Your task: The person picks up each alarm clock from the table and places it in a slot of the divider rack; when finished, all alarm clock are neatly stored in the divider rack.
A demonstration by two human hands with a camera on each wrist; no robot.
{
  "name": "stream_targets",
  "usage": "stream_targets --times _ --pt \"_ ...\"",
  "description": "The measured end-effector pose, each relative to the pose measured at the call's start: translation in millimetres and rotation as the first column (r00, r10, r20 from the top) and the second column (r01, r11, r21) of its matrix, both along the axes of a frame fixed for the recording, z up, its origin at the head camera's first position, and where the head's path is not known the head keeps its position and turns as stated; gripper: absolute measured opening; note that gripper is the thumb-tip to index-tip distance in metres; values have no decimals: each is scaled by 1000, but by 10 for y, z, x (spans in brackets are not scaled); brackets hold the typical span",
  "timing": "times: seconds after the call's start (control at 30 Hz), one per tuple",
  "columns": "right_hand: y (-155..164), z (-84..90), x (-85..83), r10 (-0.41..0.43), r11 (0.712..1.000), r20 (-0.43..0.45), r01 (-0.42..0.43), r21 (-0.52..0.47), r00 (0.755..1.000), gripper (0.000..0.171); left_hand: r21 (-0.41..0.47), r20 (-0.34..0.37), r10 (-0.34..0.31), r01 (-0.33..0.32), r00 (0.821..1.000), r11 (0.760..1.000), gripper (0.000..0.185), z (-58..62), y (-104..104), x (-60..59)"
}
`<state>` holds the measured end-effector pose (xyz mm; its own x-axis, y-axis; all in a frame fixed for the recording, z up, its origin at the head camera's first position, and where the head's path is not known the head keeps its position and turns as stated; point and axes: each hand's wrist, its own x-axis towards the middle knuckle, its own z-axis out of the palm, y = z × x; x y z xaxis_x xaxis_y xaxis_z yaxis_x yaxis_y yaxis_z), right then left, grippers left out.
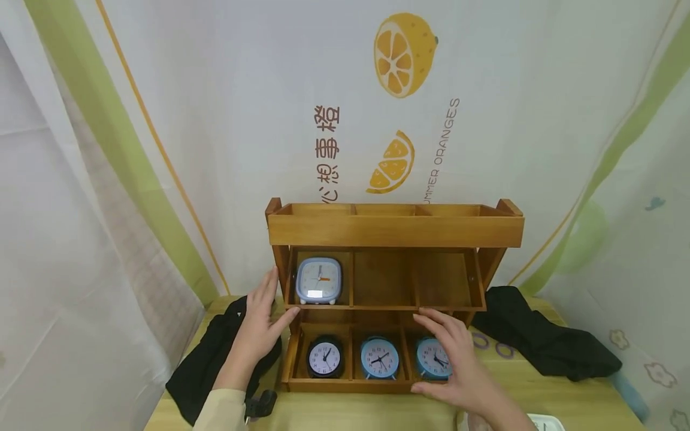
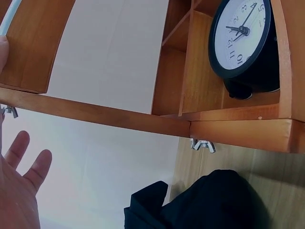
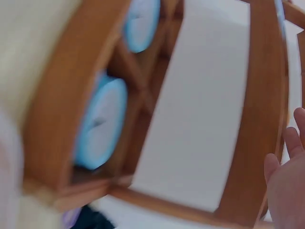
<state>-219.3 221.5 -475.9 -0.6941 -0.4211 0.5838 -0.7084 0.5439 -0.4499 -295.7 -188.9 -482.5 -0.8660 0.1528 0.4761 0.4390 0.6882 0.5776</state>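
Observation:
A wooden tiered shelf [image 1: 396, 230] stands on the table. Its middle tier holds a squarish blue-and-white alarm clock [image 1: 319, 280] in the left compartment. Along the bottom tier sit a black round alarm clock [image 1: 325, 357], a light blue one [image 1: 380, 359] and another light blue one [image 1: 431, 358] on the right. My left hand [image 1: 259, 326] is spread at the shelf's left side, fingers up along the side post and thumb by the middle tier's front edge. In the head view my right hand [image 1: 458, 356] overlaps the rightmost clock, fingers loosely bent, holding nothing.
Black cloth [image 1: 205, 365] lies left of the shelf, and more black cloth [image 1: 544, 335] lies to the right. Purple rings [image 1: 505, 351] are near the right cloth. A white tray [image 1: 547, 422] shows partly at the front right. Behind hangs an orange-printed curtain [image 1: 242, 149].

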Motion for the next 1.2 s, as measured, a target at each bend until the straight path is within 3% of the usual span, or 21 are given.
stream_targets --times 0.13,0.3,0.4,0.47,0.57,0.7,0.83,1.03,1.2 --pt "227 -159 187 -68 998 101 68 11 993 108 0 0 0 0 1000 1000 98 16 2 -4" --pt "465 -341 327 -118 993 143 115 29 983 112 -13 12 0 0 1000 1000 98 15 -4 6" --pt "602 -486 391 -164 982 154 146 119 974 117 -14 18 2 -2 1000 1000 99 15 -9 8" --pt "689 -593 442 -222 957 169 182 225 960 120 -14 21 3 -3 1000 1000 99 19 -11 9" --pt "806 -737 519 -335 888 196 240 392 922 122 -13 22 0 0 1000 1000 98 26 -8 9" --pt "934 -880 569 -462 807 252 285 517 850 114 -12 20 -2 3 1000 1000 98 32 -1 14" --pt "1039 -980 571 -502 777 351 233 585 790 103 -15 26 0 1 1000 1000 98 40 -1 14" --pt "1129 -1088 570 -467 784 382 173 596 797 85 -13 24 1 0 1000 1000 97 40 -6 12" --pt "1156 -1145 540 -463 813 496 130 567 735 79 -11 18 -3 3 1000 1000 98 27 -6 10"
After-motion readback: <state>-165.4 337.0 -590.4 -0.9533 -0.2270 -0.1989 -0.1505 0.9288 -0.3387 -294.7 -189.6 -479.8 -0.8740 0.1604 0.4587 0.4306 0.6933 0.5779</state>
